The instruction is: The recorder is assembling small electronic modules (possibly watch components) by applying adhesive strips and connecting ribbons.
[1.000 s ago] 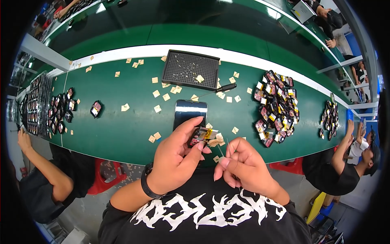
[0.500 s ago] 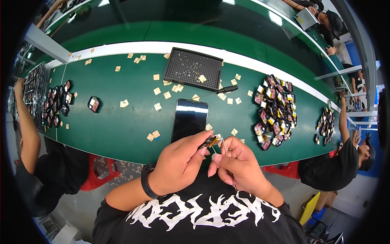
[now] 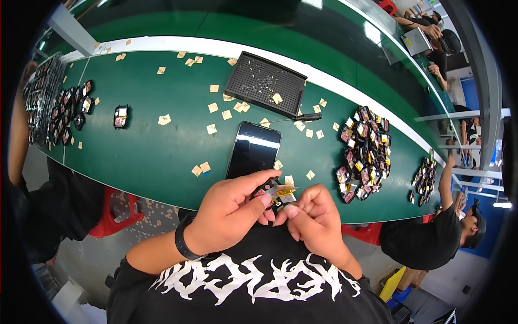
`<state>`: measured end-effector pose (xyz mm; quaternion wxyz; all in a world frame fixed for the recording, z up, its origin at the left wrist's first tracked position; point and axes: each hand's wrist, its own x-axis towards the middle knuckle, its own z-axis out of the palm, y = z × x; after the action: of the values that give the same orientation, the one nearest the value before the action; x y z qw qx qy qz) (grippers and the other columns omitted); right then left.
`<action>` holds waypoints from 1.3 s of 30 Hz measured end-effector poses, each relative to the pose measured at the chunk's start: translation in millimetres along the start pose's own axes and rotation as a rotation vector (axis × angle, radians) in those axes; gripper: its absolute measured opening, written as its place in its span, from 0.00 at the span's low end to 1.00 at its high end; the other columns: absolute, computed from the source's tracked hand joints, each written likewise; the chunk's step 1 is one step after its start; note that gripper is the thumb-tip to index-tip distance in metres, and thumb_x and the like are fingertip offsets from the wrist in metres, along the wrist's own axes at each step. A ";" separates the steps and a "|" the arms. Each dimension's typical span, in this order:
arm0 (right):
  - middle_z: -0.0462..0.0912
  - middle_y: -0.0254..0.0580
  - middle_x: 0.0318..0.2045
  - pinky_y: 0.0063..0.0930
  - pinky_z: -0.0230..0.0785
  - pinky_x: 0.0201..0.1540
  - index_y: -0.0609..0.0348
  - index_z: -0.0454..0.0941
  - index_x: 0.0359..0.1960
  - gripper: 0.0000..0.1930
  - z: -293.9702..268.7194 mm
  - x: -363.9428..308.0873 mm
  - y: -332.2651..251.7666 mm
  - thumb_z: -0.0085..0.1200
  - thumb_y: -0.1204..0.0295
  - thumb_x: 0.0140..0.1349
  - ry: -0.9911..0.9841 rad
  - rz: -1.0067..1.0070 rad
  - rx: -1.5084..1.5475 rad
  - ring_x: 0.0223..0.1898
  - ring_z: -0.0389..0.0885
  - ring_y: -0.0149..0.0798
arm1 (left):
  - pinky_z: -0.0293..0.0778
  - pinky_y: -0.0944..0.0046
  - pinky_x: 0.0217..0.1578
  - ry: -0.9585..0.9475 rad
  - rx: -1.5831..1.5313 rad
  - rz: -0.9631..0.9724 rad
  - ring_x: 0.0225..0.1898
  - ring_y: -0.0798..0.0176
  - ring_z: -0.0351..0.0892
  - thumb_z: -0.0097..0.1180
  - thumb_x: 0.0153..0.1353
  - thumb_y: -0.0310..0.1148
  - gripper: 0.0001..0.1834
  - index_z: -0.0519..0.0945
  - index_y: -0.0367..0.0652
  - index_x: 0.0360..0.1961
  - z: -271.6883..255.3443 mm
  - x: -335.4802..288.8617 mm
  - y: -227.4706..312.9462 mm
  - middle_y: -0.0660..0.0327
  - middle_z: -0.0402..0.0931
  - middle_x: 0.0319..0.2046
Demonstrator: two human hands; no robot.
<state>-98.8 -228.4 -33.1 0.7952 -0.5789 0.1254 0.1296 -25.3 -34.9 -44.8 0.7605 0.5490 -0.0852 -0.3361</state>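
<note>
My left hand [image 3: 229, 208], with a dark band on its wrist, grips a small black electronic housing [image 3: 264, 190] between thumb and fingers. A silver battery pouch with yellow tape [image 3: 286, 193] shows at the housing's right side, and a thin tan flap stands above it. My right hand [image 3: 315, 224] is closed, its thumb and fingertips pinching the housing's lower right edge. Whether a tool is tucked in the right palm is hidden. Just beyond the left hand lies a dark-screened phone [image 3: 254, 148].
A black perforated tray [image 3: 264, 83] with small bits stands beyond the phone, a screwdriver [image 3: 307, 117] beside it. Similar housings form a pile [image 3: 367, 154] at right; another single housing [image 3: 121, 116] lies left. Tan paper squares [image 3: 211, 129] are scattered about. Co-workers sit at both sides.
The thin metal tweezers seen in my right hand no longer show. The housing has turned, exposing more of its inside, and my right fingers now touch its edge. At left, the lone housing has turned.
</note>
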 end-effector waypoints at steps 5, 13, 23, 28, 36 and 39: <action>0.82 0.45 0.32 0.17 0.63 0.26 0.57 0.63 0.54 0.17 -18.1 1.3 1.0 0.55 0.81 0.68 0.076 -0.199 0.001 0.23 0.70 0.21 | 0.79 0.70 0.32 0.038 0.041 -0.001 0.30 0.72 0.82 0.51 0.69 0.21 0.21 0.74 0.34 0.63 2.2 -2.1 2.9 0.58 0.81 0.34; 0.82 0.40 0.35 0.28 0.76 0.32 0.58 0.85 0.47 0.21 -16.8 21.3 -27.4 0.70 0.81 0.48 -0.121 -0.708 -1.096 0.28 0.82 0.39 | 0.77 0.72 0.38 -0.074 0.284 0.100 0.37 0.75 0.80 0.50 0.68 0.16 0.25 0.70 0.33 0.66 0.0 0.6 -2.3 0.59 0.80 0.43; 0.84 0.42 0.31 0.24 0.74 0.33 0.63 0.81 0.38 0.10 -9.2 13.1 -13.8 0.65 0.84 0.54 -0.025 -0.453 -0.798 0.29 0.82 0.32 | 0.80 0.68 0.37 0.033 0.250 0.130 0.37 0.67 0.85 0.52 0.65 0.17 0.16 0.75 0.32 0.53 4.6 -1.0 -6.3 0.54 0.84 0.40; 0.83 0.38 0.32 0.18 0.68 0.34 0.64 0.76 0.37 0.08 7.9 7.9 -10.8 0.64 0.83 0.61 0.116 -0.220 -0.283 0.32 0.78 0.23 | 0.81 0.70 0.40 0.003 0.218 0.094 0.39 0.70 0.85 0.50 0.66 0.15 0.15 0.76 0.32 0.53 4.3 -0.7 -8.0 0.57 0.84 0.40; 0.85 0.42 0.31 0.19 0.67 0.26 0.66 0.82 0.35 0.06 -11.4 14.3 -1.2 0.64 0.83 0.56 0.028 -0.414 -0.679 0.24 0.78 0.26 | 0.80 0.69 0.43 -0.030 0.203 0.051 0.42 0.71 0.83 0.49 0.67 0.15 0.14 0.75 0.31 0.53 2.6 0.8 -10.2 0.57 0.83 0.42; 0.84 0.42 0.30 0.20 0.66 0.26 0.66 0.84 0.36 0.07 -9.6 15.5 -6.9 0.66 0.82 0.55 0.048 -0.407 -0.754 0.25 0.77 0.27 | 0.80 0.69 0.45 -0.063 0.222 0.033 0.43 0.72 0.82 0.49 0.68 0.15 0.16 0.74 0.31 0.56 0.9 0.8 -8.3 0.55 0.82 0.45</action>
<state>-82.4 -238.6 -35.3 0.5341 -0.8449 -0.0291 -0.0064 -28.6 -37.5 -52.1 0.6973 0.6176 -0.1549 -0.3293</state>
